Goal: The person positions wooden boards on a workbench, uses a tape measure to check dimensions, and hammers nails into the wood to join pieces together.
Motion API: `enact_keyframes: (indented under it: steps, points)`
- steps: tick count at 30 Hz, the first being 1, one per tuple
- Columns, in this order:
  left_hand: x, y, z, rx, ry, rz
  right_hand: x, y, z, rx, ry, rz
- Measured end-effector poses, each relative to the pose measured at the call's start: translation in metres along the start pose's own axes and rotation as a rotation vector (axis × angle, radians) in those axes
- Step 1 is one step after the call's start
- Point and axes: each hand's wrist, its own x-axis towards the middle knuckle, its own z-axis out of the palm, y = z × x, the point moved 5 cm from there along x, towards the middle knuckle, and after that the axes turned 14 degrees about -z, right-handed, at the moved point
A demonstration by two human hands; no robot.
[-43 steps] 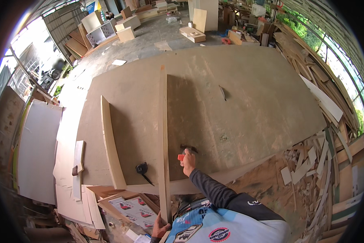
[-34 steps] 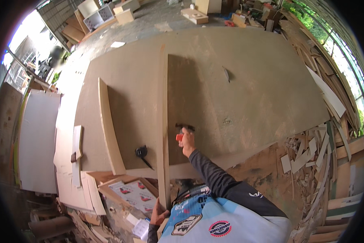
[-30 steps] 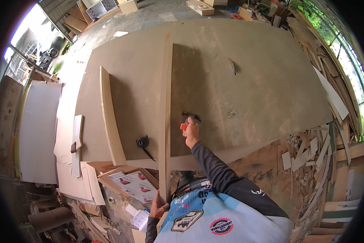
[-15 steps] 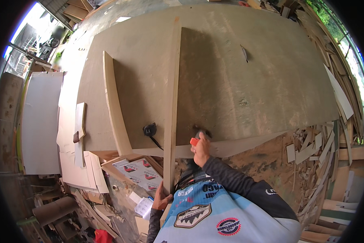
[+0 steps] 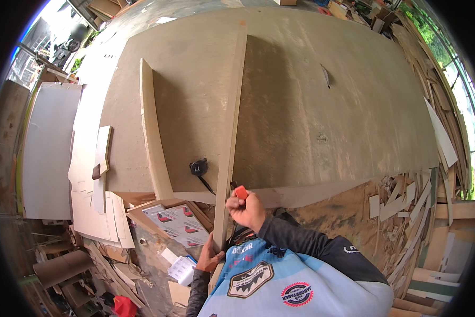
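A long pale wooden strip (image 5: 233,113) stretches from my body across the large brown panel. My left hand (image 5: 210,259) grips its near end from the left side. My right hand (image 5: 247,210) is closed in a fist by the strip's right edge, above the panel's near edge. An orange-handled tool (image 5: 240,192) pokes out of the top of that fist; its working end is mostly hidden, so I cannot tell its exact kind. Left of the strip lies a black tape measure (image 5: 198,167) with a dark strap. Farther left rests a shorter, curved-looking wooden strip (image 5: 154,129).
The brown panel (image 5: 301,105) carries a thin dark blade-like piece (image 5: 326,76) at far right. Wrapped, printed boards (image 5: 175,224) lie below its near edge. Wood offcuts (image 5: 412,206) are heaped at right. White sheets (image 5: 52,153) stand at left.
My right hand has come back from over the panel, leftward and nearer to me, beside the long strip, still gripping the orange-handled tool. My left hand keeps its hold; the view has shifted slightly.
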Motion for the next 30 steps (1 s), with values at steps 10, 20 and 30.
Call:
enact_keyframes:
  steps: [10,20,30]
  points:
    - [0.003,-0.026,-0.01,0.177,0.06,-0.016,0.004,-0.027,0.05,0.048,-0.109,-0.194]
    - [0.005,-0.02,-0.008,0.147,0.03,0.007,0.015,-0.017,0.036,0.265,-0.203,-0.038]
    - [0.008,-0.022,-0.01,0.096,0.019,-0.009,-0.013,-0.015,-0.005,-0.304,-0.009,-0.437]
